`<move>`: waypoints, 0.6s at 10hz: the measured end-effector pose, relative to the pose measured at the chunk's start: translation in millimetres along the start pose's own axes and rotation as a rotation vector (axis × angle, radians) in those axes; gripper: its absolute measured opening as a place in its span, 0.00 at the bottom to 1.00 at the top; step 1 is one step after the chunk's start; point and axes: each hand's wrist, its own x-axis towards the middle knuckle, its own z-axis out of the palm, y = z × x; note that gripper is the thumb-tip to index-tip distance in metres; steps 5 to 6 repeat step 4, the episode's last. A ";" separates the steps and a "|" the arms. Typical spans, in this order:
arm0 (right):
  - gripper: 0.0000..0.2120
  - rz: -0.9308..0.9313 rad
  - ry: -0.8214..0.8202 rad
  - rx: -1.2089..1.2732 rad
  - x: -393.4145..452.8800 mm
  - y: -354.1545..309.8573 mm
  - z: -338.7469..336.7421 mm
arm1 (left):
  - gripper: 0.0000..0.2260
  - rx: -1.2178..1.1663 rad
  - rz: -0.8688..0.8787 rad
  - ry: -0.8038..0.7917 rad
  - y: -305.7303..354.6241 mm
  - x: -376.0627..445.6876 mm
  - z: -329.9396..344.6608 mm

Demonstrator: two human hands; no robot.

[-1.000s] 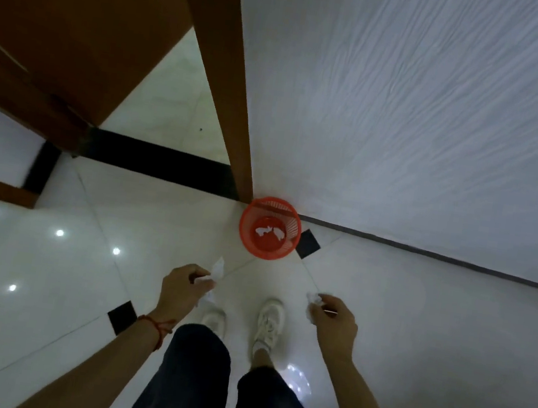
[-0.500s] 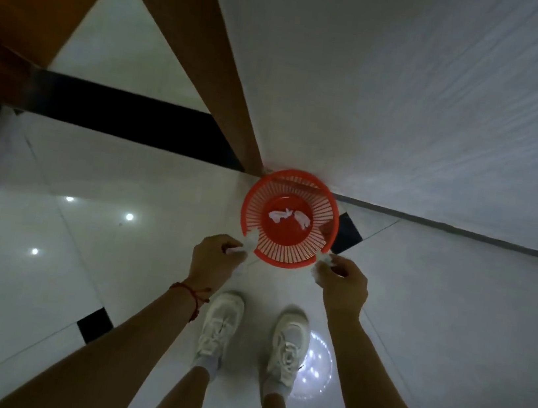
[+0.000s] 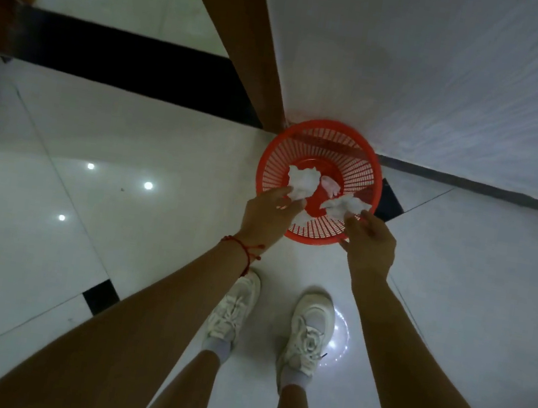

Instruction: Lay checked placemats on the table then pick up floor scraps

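Standing over the red basket (image 3: pixel 319 179) at the foot of the white wall (image 3: pixel 451 74). Left hand (image 3: pixel 268 214) reaching over the basket's near-left rim, fingers loosening apart around a white crumpled scrap (image 3: pixel 301 182) at the fingertips; grip or release, cannot tell. Right hand (image 3: pixel 371 242) hovering at the near-right rim, fingertips pinching another white scrap (image 3: pixel 345 207). More scraps (image 3: pixel 330 185) lying on the basket's bottom.
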 end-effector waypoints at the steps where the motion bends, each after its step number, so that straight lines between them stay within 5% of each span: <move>1: 0.19 0.062 0.031 -0.006 -11.8 -3.6 -13.1 | 0.17 0.102 0.021 -0.051 2.1 -20.9 -6.3; 4: 0.15 0.071 0.028 -0.029 -116.5 -43.0 -82.6 | 0.16 0.212 -0.058 -0.125 33.3 -130.8 -69.1; 6: 0.15 0.071 0.028 -0.029 -116.5 -43.0 -82.6 | 0.16 0.212 -0.058 -0.125 33.3 -130.8 -69.1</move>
